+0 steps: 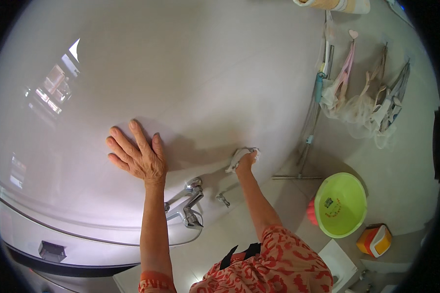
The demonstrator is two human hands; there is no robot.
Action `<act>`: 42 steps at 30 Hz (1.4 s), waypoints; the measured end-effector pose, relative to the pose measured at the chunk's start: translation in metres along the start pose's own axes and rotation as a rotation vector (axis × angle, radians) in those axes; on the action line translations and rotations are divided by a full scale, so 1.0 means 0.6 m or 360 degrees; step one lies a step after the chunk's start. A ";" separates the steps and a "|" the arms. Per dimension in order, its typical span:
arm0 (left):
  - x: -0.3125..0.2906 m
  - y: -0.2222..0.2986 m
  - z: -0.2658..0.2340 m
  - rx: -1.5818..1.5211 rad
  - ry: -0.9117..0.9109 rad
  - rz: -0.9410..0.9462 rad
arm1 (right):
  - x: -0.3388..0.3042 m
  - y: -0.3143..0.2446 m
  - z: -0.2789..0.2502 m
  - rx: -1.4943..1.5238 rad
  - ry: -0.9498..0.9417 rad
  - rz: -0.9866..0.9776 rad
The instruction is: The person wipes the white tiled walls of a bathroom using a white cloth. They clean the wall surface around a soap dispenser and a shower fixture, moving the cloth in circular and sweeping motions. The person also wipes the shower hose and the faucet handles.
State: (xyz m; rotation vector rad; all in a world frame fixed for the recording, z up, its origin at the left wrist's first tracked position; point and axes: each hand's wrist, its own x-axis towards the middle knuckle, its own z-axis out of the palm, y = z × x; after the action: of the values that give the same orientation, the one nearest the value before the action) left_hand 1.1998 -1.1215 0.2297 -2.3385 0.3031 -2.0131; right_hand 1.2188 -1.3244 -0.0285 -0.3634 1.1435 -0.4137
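Note:
My left hand point(142, 157) lies flat with spread fingers against the glossy white wall point(195, 73), holding nothing. To its right, my right hand point(247, 162) presses a crumpled whitish cloth point(236, 160) to the same wall. The fingers curl round the cloth, partly hidden by it. Between and below the two hands is a chrome mixer tap point(188, 207) fixed to the wall, with a thin hose looping from it. A small chrome valve point(223, 199) sits below my right hand.
On the right, a lime-green basin point(341, 205) stands beside an orange and white container point(375, 241). Net bags point(362, 105) hang from hooks on the side wall. A long-handled mop point(309, 139) leans in the corner. A dark grey box point(52, 251) is at lower left.

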 end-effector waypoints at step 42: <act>0.004 0.003 0.001 0.0074 0.0067 0.0016 | -0.010 -0.304 0.094 -0.0480 0.0016 -0.1608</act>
State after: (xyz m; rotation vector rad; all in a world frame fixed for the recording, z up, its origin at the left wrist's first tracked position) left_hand 1.2005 -1.1238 0.2316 -2.2656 0.2663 -2.0438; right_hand 1.2450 -1.4762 0.0848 -1.2155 0.9633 -1.1221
